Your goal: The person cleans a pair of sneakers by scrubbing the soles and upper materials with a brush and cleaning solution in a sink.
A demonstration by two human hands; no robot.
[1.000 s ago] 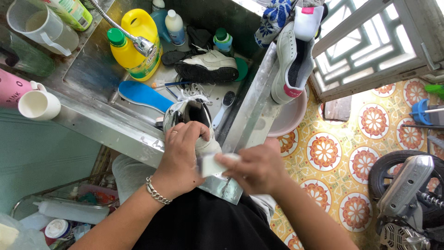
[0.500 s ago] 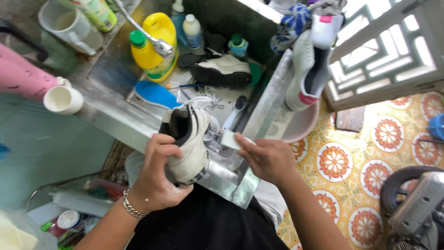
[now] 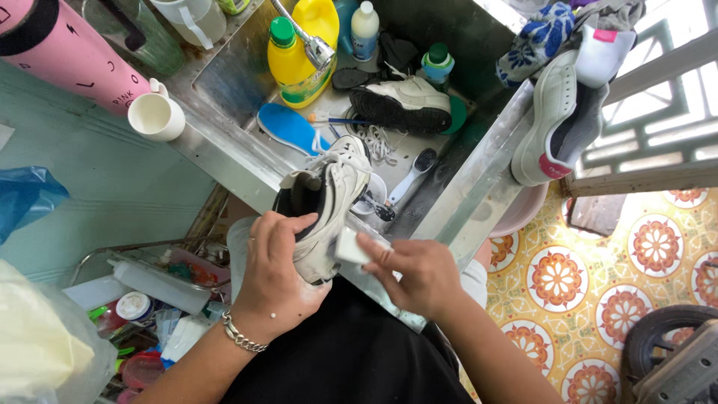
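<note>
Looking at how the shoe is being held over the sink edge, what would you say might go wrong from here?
The left hand holds the white sneaker over the sink rim while the right hand presses a white sponge to its side; a slip could drop it among the clutter below. The loose laces hang near the brush and might snag. Another sneaker perches on the sink's far edge and could be knocked off.

Bright daylight, sharp, window glare
</note>
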